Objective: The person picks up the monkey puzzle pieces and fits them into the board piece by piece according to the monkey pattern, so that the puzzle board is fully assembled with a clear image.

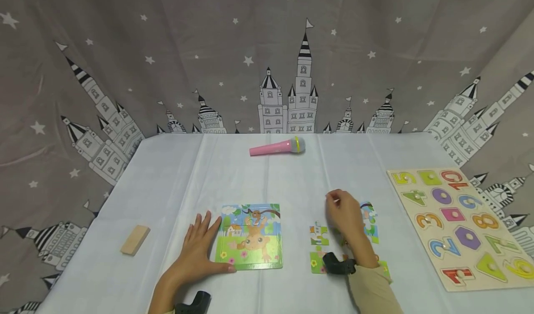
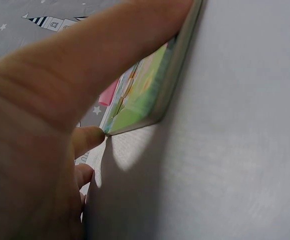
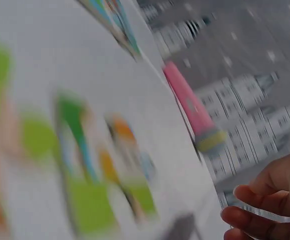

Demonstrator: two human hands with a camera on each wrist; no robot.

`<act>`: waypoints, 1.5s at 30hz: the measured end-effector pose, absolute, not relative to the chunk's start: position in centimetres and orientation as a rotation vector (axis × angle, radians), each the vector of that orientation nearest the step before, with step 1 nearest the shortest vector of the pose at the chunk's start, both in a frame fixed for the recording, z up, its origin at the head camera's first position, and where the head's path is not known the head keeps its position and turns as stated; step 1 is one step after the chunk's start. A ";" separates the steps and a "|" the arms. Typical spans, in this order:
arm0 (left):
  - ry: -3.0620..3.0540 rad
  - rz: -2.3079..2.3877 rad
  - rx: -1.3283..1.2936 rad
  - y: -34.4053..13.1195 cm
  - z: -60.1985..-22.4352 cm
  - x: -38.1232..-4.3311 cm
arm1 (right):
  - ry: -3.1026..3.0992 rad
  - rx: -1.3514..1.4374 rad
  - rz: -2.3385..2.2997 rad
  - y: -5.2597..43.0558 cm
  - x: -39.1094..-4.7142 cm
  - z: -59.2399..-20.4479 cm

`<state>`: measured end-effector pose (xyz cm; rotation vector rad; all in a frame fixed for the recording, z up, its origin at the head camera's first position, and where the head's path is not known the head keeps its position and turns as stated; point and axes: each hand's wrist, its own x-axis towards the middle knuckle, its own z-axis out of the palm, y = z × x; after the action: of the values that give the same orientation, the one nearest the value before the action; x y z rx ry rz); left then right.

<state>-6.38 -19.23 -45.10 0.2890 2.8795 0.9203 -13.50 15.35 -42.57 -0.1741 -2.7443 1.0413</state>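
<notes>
My left hand (image 1: 199,251) lies with spread fingers at the left side of a square jigsaw puzzle board (image 1: 249,237) with a monkey picture. Its thumb (image 2: 100,55) reaches along the near edge, and the index fingertip touches the board's left edge. Over the loose jigsaw pieces (image 1: 319,235) to the right hovers my right hand (image 1: 345,214), its fingers loosely bent. In the right wrist view, a gap shows between its thumb and fingers (image 3: 254,220), with nothing held there. Several pieces are partly hidden under this hand and wrist.
A pink toy microphone (image 1: 273,148) lies at the back of the white table. Far right is a wooden number-and-shape board (image 1: 471,228) with knobbed pieces. A small wooden block (image 1: 135,240) sits at the left. Behind the table hangs a grey castle-print curtain (image 1: 208,40).
</notes>
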 end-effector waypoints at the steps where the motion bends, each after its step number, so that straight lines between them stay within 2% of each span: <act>1: 2.877 0.924 0.286 -19.2 -45.1 -6.4 | -2.753 -0.221 1.029 16.5 -13.6 -42.5; 6: 2.875 0.920 0.273 -19.2 -45.1 -6.4 | -2.774 -0.385 0.944 21.5 -13.8 -42.1; 11: 2.880 0.914 0.270 -19.2 -45.1 -6.3 | -2.866 -0.432 0.906 24.4 -13.6 -42.1; 15: 2.874 0.915 0.260 -19.1 -45.0 -6.3 | -2.957 -0.367 0.905 25.4 -13.5 -42.5; 21: 2.864 0.914 0.253 -18.9 -45.0 -6.3 | -3.058 -0.092 0.942 26.7 -13.2 -42.7; 31: 2.856 0.924 0.260 -18.8 -44.9 -6.4 | -3.105 0.088 0.957 27.1 -12.2 -42.6; 45: 2.872 0.913 0.263 -19.2 -45.0 -6.3 | -3.067 0.003 0.957 25.8 -11.8 -43.1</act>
<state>-6.29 -19.17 -44.96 0.2626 2.8718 0.9132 -11.81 25.79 -43.06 0.0033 -3.0668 0.9574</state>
